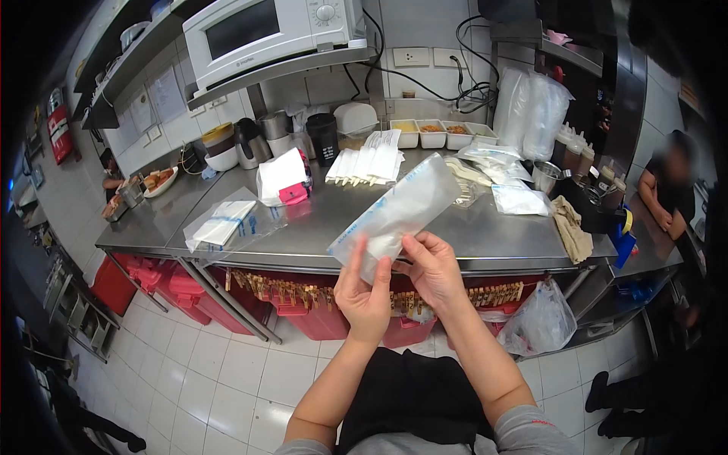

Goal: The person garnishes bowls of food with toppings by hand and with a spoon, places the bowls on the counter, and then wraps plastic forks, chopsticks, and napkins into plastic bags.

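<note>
Both my hands hold a translucent plastic packet with blue print (406, 201) tilted above the front of the steel counter. My left hand (364, 292) grips its lower left end, fingers behind and thumb in front. My right hand (432, 269) pinches its lower edge between thumb and fingers. Something whitish shows through the plastic, but I cannot make out what. Beyond the packet lies a row of white paper sleeves (369, 159) with pale tips sticking out. To the left, folded white napkins (221, 224) rest on an opened clear wrapper with blue print.
A white paper stack (280, 178) with a pink item stands left of centre. Behind are a black cup (324, 139) and white food tubs (432, 135). Plastic packs (523, 201), a cloth (571, 231) and sauce bottles (584, 155) sit right. Another person (667, 182) leans at far right.
</note>
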